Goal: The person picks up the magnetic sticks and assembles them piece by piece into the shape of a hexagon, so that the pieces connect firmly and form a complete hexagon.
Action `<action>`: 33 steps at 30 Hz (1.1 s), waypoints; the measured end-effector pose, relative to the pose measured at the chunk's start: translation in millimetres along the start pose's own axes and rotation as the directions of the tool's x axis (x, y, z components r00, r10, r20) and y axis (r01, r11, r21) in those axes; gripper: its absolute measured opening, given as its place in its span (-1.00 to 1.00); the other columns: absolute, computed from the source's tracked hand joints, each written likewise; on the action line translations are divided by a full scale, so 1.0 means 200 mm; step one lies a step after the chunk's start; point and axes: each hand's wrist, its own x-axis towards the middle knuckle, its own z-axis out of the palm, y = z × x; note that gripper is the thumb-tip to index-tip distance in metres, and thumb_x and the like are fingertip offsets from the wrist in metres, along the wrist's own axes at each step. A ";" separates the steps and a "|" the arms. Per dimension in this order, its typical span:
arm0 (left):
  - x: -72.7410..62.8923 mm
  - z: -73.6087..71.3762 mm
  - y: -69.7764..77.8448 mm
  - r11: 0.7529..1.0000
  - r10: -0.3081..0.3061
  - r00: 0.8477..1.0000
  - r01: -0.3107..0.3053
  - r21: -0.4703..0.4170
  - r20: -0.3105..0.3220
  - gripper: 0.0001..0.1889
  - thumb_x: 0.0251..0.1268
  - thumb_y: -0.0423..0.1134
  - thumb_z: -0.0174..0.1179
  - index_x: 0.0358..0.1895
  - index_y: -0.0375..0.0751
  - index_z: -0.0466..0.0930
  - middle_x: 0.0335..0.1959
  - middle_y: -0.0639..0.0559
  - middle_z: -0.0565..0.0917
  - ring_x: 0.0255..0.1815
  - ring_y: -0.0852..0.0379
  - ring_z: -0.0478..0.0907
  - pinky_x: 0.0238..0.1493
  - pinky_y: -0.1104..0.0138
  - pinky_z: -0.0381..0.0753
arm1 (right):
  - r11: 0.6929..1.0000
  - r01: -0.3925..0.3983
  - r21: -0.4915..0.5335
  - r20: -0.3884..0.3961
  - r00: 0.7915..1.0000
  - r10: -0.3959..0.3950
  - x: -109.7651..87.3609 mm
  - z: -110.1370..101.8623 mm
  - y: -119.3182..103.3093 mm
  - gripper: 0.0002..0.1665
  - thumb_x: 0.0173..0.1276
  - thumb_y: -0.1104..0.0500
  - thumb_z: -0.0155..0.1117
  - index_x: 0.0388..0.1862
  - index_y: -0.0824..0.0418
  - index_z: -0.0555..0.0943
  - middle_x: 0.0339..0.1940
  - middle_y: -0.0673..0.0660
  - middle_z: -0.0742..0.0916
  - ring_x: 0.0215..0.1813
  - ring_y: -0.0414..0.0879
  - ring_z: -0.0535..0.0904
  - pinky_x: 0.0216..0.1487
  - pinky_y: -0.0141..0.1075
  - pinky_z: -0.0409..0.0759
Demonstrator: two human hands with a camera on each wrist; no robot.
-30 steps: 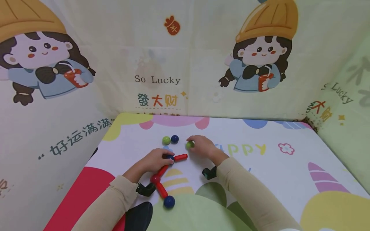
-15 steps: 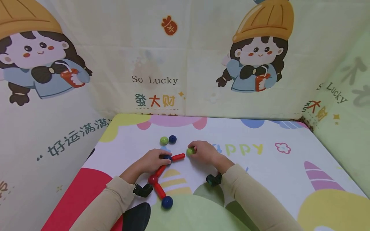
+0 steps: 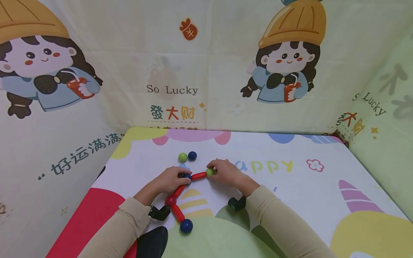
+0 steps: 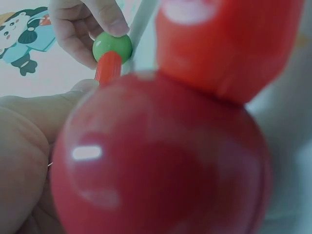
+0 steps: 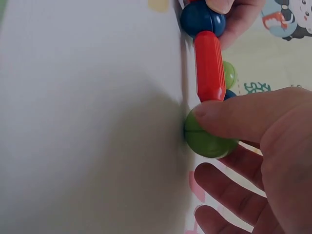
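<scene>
A zigzag chain of red rods and balls lies on the table. My left hand (image 3: 171, 179) pinches the dark blue ball (image 5: 197, 19) at its upper bend. From that ball a red rod (image 3: 198, 176) points right. At the rod's far end my right hand (image 3: 227, 172) holds a light green ball (image 5: 207, 139) between thumb and fingers, and the ball meets the rod tip. Lower in the chain come a red ball (image 3: 170, 201), another red rod (image 3: 177, 213) and a dark blue end ball (image 3: 186, 226). The red ball fills much of the left wrist view.
Behind the chain, a loose green ball (image 3: 182, 157) and a loose dark blue ball (image 3: 192, 155) sit side by side. Printed cloth walls (image 3: 222, 111) rise at the table's back and sides. A black wrist camera (image 3: 159, 213) sits below the left hand.
My right hand has brought the green ball toward me and slightly left, from apart to touching the red rod's end. My left hand keeps its hold on the blue ball.
</scene>
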 end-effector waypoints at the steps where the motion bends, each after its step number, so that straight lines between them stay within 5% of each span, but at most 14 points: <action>1: 0.00 0.00 0.00 1.000 0.000 1.000 0.000 0.000 0.000 -0.62 0.38 -0.16 0.29 0.23 -0.05 0.63 0.07 -0.07 0.60 0.03 -0.01 0.45 0.01 0.14 0.60 | 1.000 0.002 0.000 0.002 1.000 -0.002 0.00 0.00 0.00 -0.60 0.35 0.17 0.39 0.16 0.19 0.64 -0.01 0.09 0.70 0.03 0.03 0.59 0.40 0.12 0.25; 10: -0.01 0.01 0.00 1.000 -0.007 1.000 0.007 -0.004 0.006 -0.60 0.38 -0.16 0.29 0.24 -0.07 0.62 0.06 -0.07 0.60 0.03 -0.01 0.45 0.00 0.14 0.60 | 1.000 -0.006 0.014 0.007 1.000 0.006 -0.02 0.01 -0.02 -0.54 0.35 0.18 0.38 0.21 0.23 0.59 0.05 0.12 0.67 0.07 0.04 0.58 0.45 0.16 0.12; 20: 0.00 0.01 -0.01 1.000 -0.026 1.000 0.026 0.014 0.018 -0.61 0.39 -0.14 0.28 0.26 -0.02 0.62 0.11 -0.06 0.59 0.07 -0.01 0.44 0.00 0.15 0.61 | 0.998 -0.045 0.043 -0.009 0.999 0.046 -0.01 0.01 -0.01 -0.48 0.29 0.04 0.48 0.13 0.26 0.59 -0.01 0.11 0.64 0.00 -0.03 0.52 0.19 -0.12 0.49; 33: 0.00 0.00 0.01 1.000 -0.022 1.000 0.022 0.017 0.022 -0.59 0.38 -0.15 0.29 0.27 -0.03 0.61 0.10 -0.05 0.59 0.07 -0.01 0.44 0.00 0.16 0.61 | 0.998 0.008 0.055 -0.008 1.000 -0.007 -0.02 0.00 -0.01 -0.58 0.36 0.23 0.36 0.19 0.21 0.60 0.08 0.09 0.68 0.06 0.01 0.56 0.36 0.06 0.30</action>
